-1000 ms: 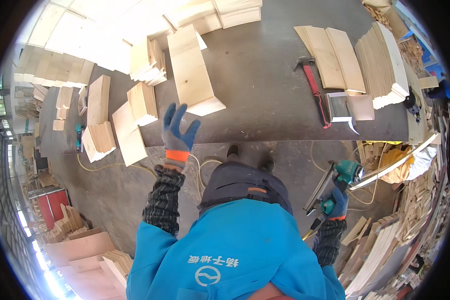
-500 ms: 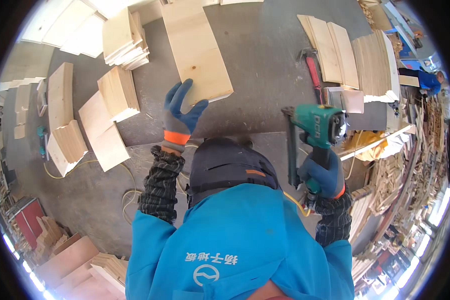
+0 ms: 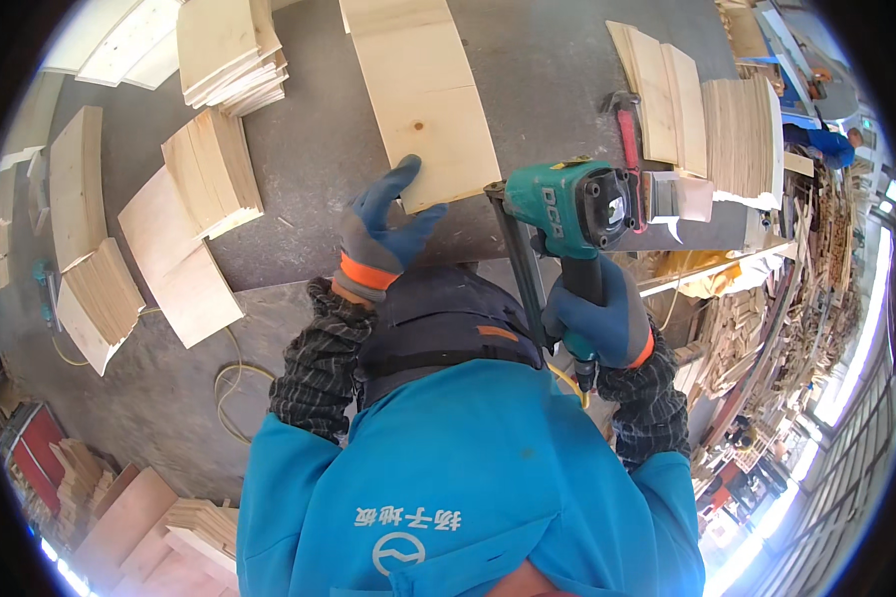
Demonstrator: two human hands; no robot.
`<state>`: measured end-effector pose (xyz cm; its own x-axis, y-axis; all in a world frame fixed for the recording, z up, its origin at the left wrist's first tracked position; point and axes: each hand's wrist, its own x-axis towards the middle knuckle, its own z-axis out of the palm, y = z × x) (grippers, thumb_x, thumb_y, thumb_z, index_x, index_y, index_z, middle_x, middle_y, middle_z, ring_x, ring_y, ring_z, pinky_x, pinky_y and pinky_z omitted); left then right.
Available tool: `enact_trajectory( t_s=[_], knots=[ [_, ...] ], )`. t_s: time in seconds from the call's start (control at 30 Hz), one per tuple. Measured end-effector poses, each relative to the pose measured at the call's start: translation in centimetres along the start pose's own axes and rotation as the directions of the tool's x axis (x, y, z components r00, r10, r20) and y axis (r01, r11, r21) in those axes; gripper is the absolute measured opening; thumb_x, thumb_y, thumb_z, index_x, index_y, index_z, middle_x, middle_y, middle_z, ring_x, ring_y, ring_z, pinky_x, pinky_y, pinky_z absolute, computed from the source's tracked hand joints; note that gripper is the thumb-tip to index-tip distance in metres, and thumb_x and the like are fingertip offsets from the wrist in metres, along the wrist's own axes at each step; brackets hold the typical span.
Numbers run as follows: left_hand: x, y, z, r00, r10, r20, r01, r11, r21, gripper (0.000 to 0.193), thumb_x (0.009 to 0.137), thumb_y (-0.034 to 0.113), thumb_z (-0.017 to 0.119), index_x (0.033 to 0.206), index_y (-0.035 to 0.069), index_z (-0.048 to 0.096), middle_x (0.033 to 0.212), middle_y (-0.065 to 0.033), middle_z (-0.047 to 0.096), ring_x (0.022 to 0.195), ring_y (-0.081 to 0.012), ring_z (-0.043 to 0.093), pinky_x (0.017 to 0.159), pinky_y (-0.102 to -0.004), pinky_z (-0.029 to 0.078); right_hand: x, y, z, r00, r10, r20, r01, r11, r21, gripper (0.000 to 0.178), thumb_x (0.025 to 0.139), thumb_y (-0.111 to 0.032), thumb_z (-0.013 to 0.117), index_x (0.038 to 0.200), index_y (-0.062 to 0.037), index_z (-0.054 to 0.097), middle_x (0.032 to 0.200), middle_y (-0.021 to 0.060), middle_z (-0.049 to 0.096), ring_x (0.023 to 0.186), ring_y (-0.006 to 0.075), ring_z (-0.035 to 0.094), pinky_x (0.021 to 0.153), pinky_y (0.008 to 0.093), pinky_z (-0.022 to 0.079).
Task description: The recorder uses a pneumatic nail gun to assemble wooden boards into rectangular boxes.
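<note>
My left hand (image 3: 383,229), in a blue-and-grey glove with an orange cuff, is at the near left corner of a pale wooden board (image 3: 430,119). Its thumb and fingers are spread around that corner, touching or almost touching it. Closed around the black handle of a green nail gun (image 3: 558,204) is my right hand (image 3: 607,313), gloved the same way. The gun's nose is beside the board's near right corner; whether they touch, I cannot tell. A yellow hose (image 3: 569,380) runs from the gun's lower end.
On the dark tabletop (image 3: 314,129), a red-handled hammer (image 3: 627,134) lies to the right, beside wooden boards (image 3: 657,95) and a stack of thin panels (image 3: 739,134). More board stacks (image 3: 214,169) stand at the left. Scrap wood (image 3: 737,318) is heaped at the right, and a person in blue (image 3: 821,139) is far right.
The nail gun in my right hand has moved left and up, its nose coming to the board's near right corner. My left hand stays by the near left corner with its fingers spread.
</note>
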<state>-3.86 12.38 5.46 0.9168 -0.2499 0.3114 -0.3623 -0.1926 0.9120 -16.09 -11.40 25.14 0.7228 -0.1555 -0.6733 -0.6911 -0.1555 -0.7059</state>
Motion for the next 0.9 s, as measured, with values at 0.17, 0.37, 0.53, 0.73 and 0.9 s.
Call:
enact_trajectory(
  t_s=[0.17, 0.37, 0.53, 0.73, 0.9],
  knots=[
    [0.6, 0.0, -0.5, 1.000, 0.025, -0.001, -0.025, 0.999, 0.041, 0.059, 0.078, 0.015, 0.095, 0.131, 0.003, 0.072, 0.122, -0.0212, 0.078, 0.106, -0.0350, 0.079, 0.092, -0.0421, 0.063, 0.7, -0.2, 0.6, 1.000, 0.022, 0.003, -0.022, 0.998, -0.051, 0.034, 0.089, -0.023, 0.075, 0.113, 0.0008, 0.069, 0.084, 0.0056, 0.071, 0.077, 0.0124, 0.066, 0.073, 0.0344, 0.055],
    [0.8, -0.3, -0.6, 0.996, 0.088, 0.007, -0.089, 0.991, 0.097, 0.056, 0.075, 0.019, 0.095, 0.126, 0.005, 0.074, 0.121, -0.0183, 0.079, 0.102, -0.0347, 0.079, 0.088, -0.0425, 0.064, 0.6, -0.1, 1.2, 0.999, 0.038, -0.038, -0.041, 0.996, -0.080, 0.033, 0.089, -0.022, 0.075, 0.110, 0.0021, 0.068, 0.084, 0.0063, 0.072, 0.075, 0.0127, 0.067, 0.071, 0.0347, 0.055],
    [0.5, -0.4, -0.9, 0.995, 0.082, 0.051, -0.087, 0.990, 0.112, 0.057, 0.079, 0.016, 0.095, 0.128, -0.001, 0.072, 0.123, -0.0229, 0.077, 0.106, -0.0350, 0.080, 0.092, -0.0416, 0.063, 0.5, -0.6, 1.3, 0.998, 0.062, -0.013, -0.063, 0.996, -0.065, 0.030, 0.089, -0.019, 0.074, 0.108, 0.0029, 0.067, 0.083, 0.0073, 0.072, 0.071, 0.0136, 0.068, 0.067, 0.0338, 0.055],
    [0.9, -0.2, -1.0, 0.994, 0.096, 0.058, -0.101, 0.991, 0.086, 0.056, 0.079, 0.016, 0.095, 0.127, -0.001, 0.072, 0.123, -0.0228, 0.078, 0.105, -0.0350, 0.080, 0.091, -0.0414, 0.064, 0.3, -0.8, 1.5, 0.995, 0.092, -0.040, -0.095, 0.992, -0.080, 0.032, 0.089, -0.019, 0.074, 0.112, 0.0025, 0.067, 0.085, 0.0073, 0.071, 0.074, 0.0134, 0.068, 0.067, 0.0342, 0.055],
    [1.0, -0.5, -0.8, 0.995, 0.098, 0.037, -0.101, 0.991, 0.091, 0.055, 0.078, 0.018, 0.095, 0.125, 0.003, 0.073, 0.122, -0.0200, 0.079, 0.102, -0.0346, 0.080, 0.088, -0.0414, 0.064, 0.4, -0.9, 1.8, 0.994, 0.096, -0.056, -0.099, 0.994, -0.053, 0.033, 0.089, -0.019, 0.075, 0.113, 0.0025, 0.067, 0.088, 0.0072, 0.071, 0.076, 0.0131, 0.067, 0.069, 0.0338, 0.055]
  ],
)
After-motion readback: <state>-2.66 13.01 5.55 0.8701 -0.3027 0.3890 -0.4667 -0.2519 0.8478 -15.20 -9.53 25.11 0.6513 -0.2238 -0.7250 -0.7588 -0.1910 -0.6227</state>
